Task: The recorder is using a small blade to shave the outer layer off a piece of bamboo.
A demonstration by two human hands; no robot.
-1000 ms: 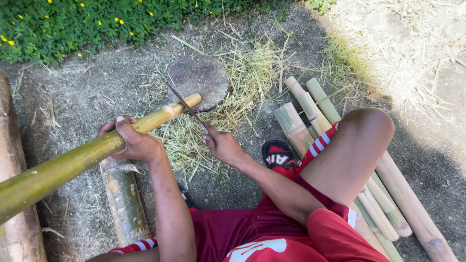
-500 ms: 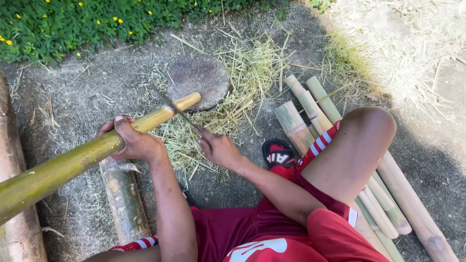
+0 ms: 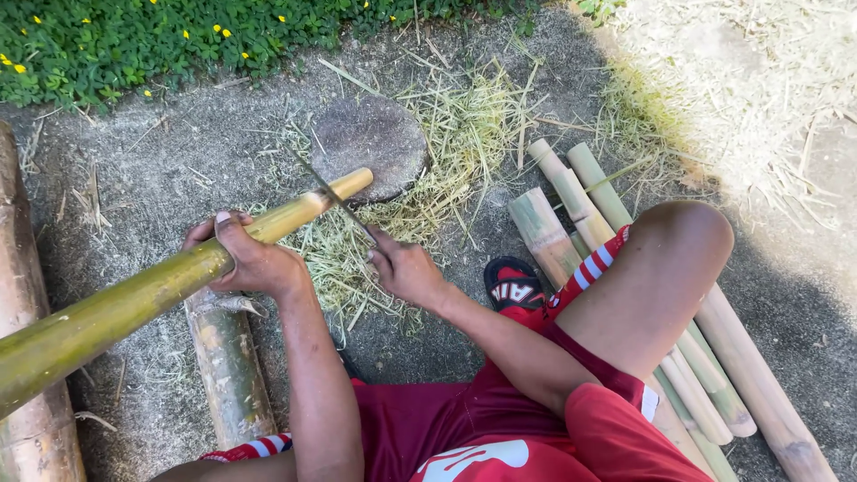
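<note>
My left hand [image 3: 245, 254] grips a long green bamboo pole [image 3: 134, 299] that runs from the lower left up to its pale, stripped tip [image 3: 335, 192] over a round stone [image 3: 370, 143]. My right hand [image 3: 402, 268] holds a knife [image 3: 335, 198] by the handle, its thin dark blade laid across the pole near the stripped tip. Pale bamboo shavings [image 3: 357, 250] lie heaped on the ground under the pole and around the stone.
Several cut bamboo lengths [image 3: 625, 295] lie under my right leg [image 3: 661, 277]. A short bamboo piece [image 3: 228, 357] lies below my left arm and a thick one [image 3: 27, 312] at the left edge. Green plants [image 3: 134, 40] with yellow flowers border the top.
The knife blade has moved along the pole's stripped tip. My right hand has shifted a little with it. The left hand and the pole stay put.
</note>
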